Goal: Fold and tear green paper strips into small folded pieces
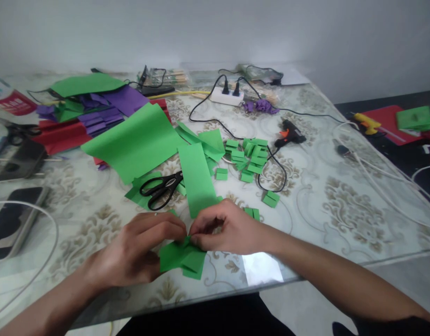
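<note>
Both hands meet near the front edge of the table (306, 224), working on a green paper piece (173, 256) that hangs between them just above the tabletop. The left hand (140, 245) curls over its left side, fingertips pressed down on the upper edge, with the thumb mostly hidden. The right hand (225, 228) pinches the same upper edge between thumb and index finger, its tips almost touching those of the left. A small folded flap shows at the lower right of the paper. Just beyond the fingers lies a flat green strip (198, 179), its far end near a large curled green sheet (138, 140). Black-handled scissors (162, 190) rest left of the strip, their blades running toward it. To the right of the strip sits a loose cluster of small folded green pieces (250, 156), with a few others scattered nearer the right hand. A black glue gun (291, 134) lies beyond that cluster to the right, and farther back stands a white power strip (227, 96) with two black plugs in it. A phone (17, 224) lies at far left.
</note>
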Available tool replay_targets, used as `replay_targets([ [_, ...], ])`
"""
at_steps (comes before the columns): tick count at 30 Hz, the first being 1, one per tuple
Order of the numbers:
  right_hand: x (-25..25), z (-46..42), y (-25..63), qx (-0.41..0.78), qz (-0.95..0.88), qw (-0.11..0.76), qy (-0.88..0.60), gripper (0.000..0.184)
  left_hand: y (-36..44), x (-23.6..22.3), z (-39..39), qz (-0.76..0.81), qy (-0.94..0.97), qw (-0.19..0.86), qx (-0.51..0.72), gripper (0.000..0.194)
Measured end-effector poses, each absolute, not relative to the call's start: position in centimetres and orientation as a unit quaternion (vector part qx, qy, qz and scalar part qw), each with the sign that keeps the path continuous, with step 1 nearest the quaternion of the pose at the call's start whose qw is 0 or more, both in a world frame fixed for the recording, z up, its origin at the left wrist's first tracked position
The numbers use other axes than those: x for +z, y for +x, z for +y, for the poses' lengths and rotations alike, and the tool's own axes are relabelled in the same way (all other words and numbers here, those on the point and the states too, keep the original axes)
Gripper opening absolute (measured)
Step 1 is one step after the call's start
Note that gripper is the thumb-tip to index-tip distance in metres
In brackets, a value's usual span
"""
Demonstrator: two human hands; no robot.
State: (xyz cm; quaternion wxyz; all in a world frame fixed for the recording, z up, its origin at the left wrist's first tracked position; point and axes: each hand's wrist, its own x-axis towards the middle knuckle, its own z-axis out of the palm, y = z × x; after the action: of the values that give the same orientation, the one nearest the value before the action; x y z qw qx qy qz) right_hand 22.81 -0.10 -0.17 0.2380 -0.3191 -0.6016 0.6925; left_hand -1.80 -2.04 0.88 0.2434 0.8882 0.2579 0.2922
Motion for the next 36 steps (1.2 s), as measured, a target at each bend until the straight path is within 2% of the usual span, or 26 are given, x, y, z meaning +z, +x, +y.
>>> replay_targets([
  [13,-0.6,-0.2,22.9,0.676,-0.619,0.242,-0.318,0.010,-1.4,1.4,-1.7,0.258,0.894,0.215,0.296,0.010],
  [18,-0.2,0.1,23.2,0.635,-0.671,0.223,-0.311,0.009,-1.0,1.9,-1.5,0.251,0.896,0.212,0.300,0.017],
  [26,0.1,-0.1,22.9,0.530,-0.719,0.294,-0.340,0.008,-1.2,0.6,-1.6,0.320,0.855,0.231,0.337,0.026],
  [31,-0.4,-0.3,22.6,0.504,-0.701,0.353,-0.360,0.010,-1.1,0.0,-1.5,0.362,0.843,0.213,0.336,0.017],
  [36,-0.7,-0.3,22.6,0.487,-0.714,0.357,-0.354,0.008,-1.1,-0.1,-1.5,0.343,0.849,0.214,0.341,0.016],
])
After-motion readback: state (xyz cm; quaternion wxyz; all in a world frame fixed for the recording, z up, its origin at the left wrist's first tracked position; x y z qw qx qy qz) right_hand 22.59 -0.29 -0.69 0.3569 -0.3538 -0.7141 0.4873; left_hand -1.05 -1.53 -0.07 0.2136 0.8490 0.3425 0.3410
